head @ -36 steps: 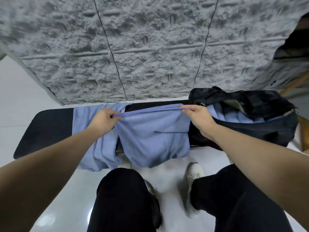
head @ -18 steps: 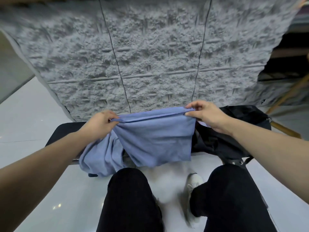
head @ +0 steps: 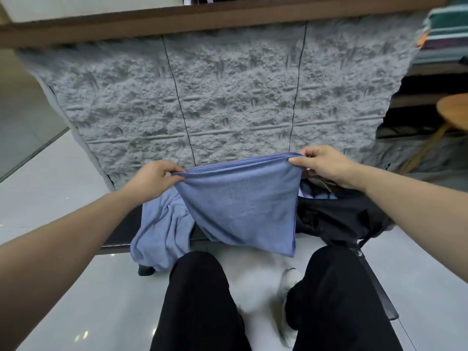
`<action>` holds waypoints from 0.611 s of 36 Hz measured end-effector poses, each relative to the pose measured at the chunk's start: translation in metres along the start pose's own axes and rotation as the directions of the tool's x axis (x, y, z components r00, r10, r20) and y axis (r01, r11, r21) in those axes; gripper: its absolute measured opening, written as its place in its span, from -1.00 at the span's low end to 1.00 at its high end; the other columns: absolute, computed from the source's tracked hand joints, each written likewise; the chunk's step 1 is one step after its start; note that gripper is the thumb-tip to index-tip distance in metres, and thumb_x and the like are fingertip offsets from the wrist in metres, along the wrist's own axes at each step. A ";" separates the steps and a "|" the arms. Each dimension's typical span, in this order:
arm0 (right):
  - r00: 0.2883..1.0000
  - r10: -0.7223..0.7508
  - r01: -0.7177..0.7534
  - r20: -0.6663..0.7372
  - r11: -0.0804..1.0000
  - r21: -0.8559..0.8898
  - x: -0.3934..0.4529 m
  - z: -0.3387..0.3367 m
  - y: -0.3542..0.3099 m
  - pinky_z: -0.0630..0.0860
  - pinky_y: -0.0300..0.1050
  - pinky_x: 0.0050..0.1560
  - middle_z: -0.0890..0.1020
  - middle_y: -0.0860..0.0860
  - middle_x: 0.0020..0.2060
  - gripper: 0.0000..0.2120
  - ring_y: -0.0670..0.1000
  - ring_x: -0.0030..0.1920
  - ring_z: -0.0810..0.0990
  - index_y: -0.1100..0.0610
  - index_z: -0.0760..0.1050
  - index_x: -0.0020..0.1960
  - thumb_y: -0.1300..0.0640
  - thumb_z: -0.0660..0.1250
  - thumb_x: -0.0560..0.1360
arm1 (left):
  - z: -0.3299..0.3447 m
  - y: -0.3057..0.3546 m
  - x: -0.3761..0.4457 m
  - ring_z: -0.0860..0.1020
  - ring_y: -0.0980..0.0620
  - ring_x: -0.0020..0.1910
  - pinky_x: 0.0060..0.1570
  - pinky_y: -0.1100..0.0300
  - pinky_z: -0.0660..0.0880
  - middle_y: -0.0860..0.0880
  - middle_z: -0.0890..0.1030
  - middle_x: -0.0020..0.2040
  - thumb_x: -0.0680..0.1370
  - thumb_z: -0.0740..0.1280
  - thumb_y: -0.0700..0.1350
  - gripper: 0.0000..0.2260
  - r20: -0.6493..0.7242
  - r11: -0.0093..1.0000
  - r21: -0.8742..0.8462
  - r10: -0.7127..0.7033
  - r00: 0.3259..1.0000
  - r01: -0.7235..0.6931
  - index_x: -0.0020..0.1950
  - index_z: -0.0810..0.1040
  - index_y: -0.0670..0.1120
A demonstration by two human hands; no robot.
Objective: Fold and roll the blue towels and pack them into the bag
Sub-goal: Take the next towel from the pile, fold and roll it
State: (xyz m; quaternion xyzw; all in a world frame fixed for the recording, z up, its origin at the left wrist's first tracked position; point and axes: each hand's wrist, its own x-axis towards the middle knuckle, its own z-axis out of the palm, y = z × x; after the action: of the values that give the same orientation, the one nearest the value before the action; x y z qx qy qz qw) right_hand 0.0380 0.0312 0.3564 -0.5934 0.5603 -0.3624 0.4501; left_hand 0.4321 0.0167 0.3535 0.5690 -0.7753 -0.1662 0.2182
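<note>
glossy pale floor (head: 50,287) fills the near part of the scene, with the person's black trouser legs (head: 202,300) and a white shoe (head: 291,277) standing on it.

just beyond the knees a blue towel (head: 243,209) hangs in the air, doubled over so its top edge shows several layers and its lower corner droops on the right side. the left hand (head: 154,179) pinches the top left corner between thumb and curled fingers; the right hand (head: 321,163) pinches the top right corner the same way, held a little higher, so the top edge runs taut between them.

behind and to the left of it a second blue towel (head: 162,229) lies crumpled on the dark bench (head: 121,229), part spilling over the near edge. to the right on the bench sits the black bag (head: 342,216), its mouth mostly hidden, with a hint of pale cloth inside.

farthest off stands a rough grey stone-textured wall (head: 228,97), and a wooden stool (head: 453,112) at far right.

the cloth looks light, thin and limp, likely not slippery and not fragile. it will sag wherever unsupported, so corners and the folded top edge seem the best places to hold, keeping tension between the hands while laying it flat to roll.
</note>
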 end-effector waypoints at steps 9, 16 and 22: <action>0.999 -0.044 0.041 -0.032 0.993 -0.108 -0.008 -0.012 -0.011 0.29 -0.24 -0.44 0.48 0.02 -0.49 -0.72 -0.08 -0.51 0.38 0.07 0.37 -0.23 -0.03 0.34 0.56 | -0.013 0.014 -0.011 0.60 0.11 -0.21 -0.20 0.31 0.58 0.01 0.65 -0.25 0.54 0.38 -0.29 -0.74 -0.055 0.750 -0.647 -0.227 0.972 0.138 -0.26 0.68 0.00; 0.999 -0.044 0.044 0.006 0.967 -0.250 -0.015 -0.006 -0.023 0.35 -0.13 -0.39 0.50 0.03 -0.55 -0.71 0.00 -0.50 0.42 0.12 0.43 -0.16 -0.07 0.27 0.60 | -0.016 0.002 -0.012 0.52 0.10 -0.25 -0.27 0.19 0.52 -0.02 0.55 -0.09 0.57 0.36 -0.23 -0.77 0.004 0.837 -0.514 -0.216 0.976 0.187 0.13 0.57 0.08; 0.999 0.016 -0.013 0.028 0.996 -0.090 -0.007 0.000 -0.019 0.55 -0.25 -0.42 0.63 -0.08 -0.19 -0.87 -0.03 -0.43 0.60 0.10 0.60 0.04 0.07 0.32 0.59 | -0.015 -0.004 -0.007 0.65 0.11 -0.21 -0.26 0.34 0.59 0.01 0.66 -0.08 0.58 0.36 -0.18 -0.91 0.049 0.831 -0.478 -0.298 0.953 0.285 0.04 0.64 -0.05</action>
State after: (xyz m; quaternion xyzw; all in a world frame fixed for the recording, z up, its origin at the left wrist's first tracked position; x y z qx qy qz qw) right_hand 0.0434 0.0376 0.3749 -0.6140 0.5740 -0.3251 0.4334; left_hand 0.4449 0.0216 0.3638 0.6106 -0.6109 -0.3765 0.3349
